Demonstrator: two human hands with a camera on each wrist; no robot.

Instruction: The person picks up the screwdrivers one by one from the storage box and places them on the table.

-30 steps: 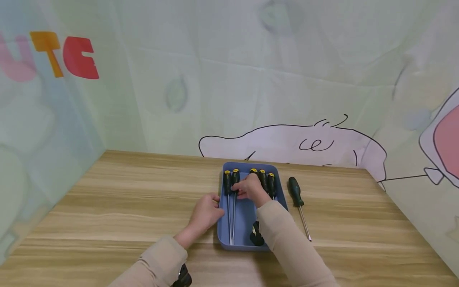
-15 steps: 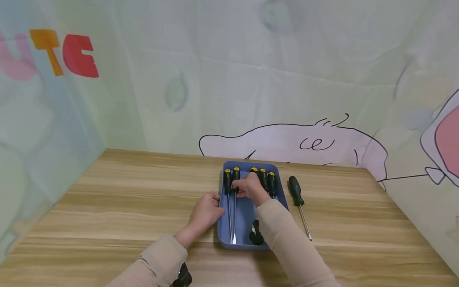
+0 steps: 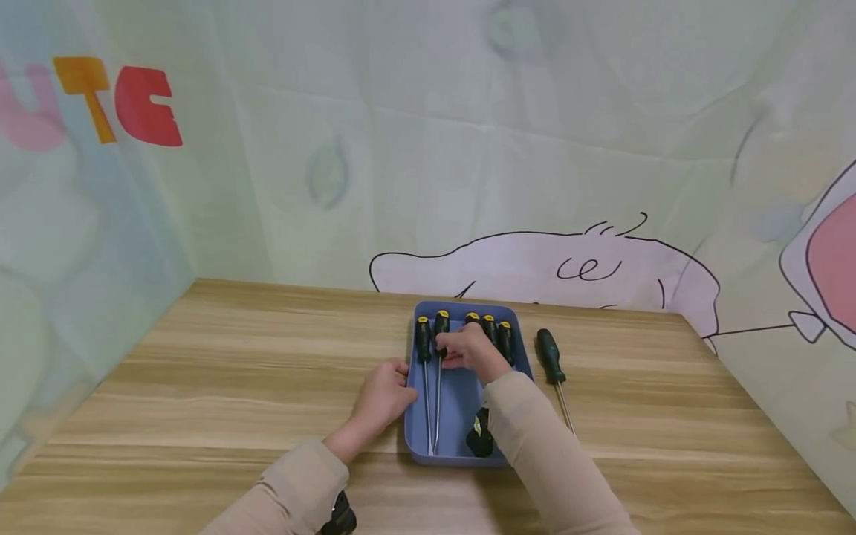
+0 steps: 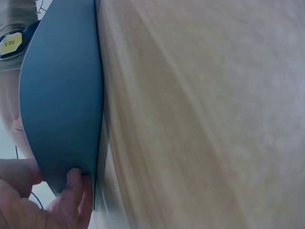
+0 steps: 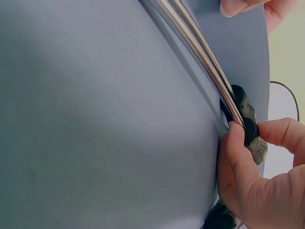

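Note:
A blue rectangular tray (image 3: 458, 394) sits on the table with several dark-handled, yellow-capped screwdrivers in it. My right hand (image 3: 471, 349) pinches the handle of one screwdriver (image 3: 442, 323) between thumb and fingers; the right wrist view shows the grip near where the shank (image 5: 205, 57) meets the handle. Another screwdriver (image 3: 423, 338) lies just left of it, its shank nearly alongside. My left hand (image 3: 381, 395) grips the tray's left wall, thumb at the rim and fingers against the outer side (image 4: 62, 95). Further screwdrivers (image 3: 505, 340) lie along the tray's right side, partly hidden by the right hand and sleeve.
One loose screwdriver (image 3: 550, 357) with a dark green handle lies on the wooden table (image 3: 267, 357) right of the tray. A printed cloth backdrop (image 3: 428, 163) rises behind the table. A black device (image 3: 480, 435) sits by the right sleeve, over the tray.
The pinched screwdriver's handle has shifted slightly right and away, widening the gap to its left neighbour. My right hand has moved slightly with it; the left hand stays on the tray.

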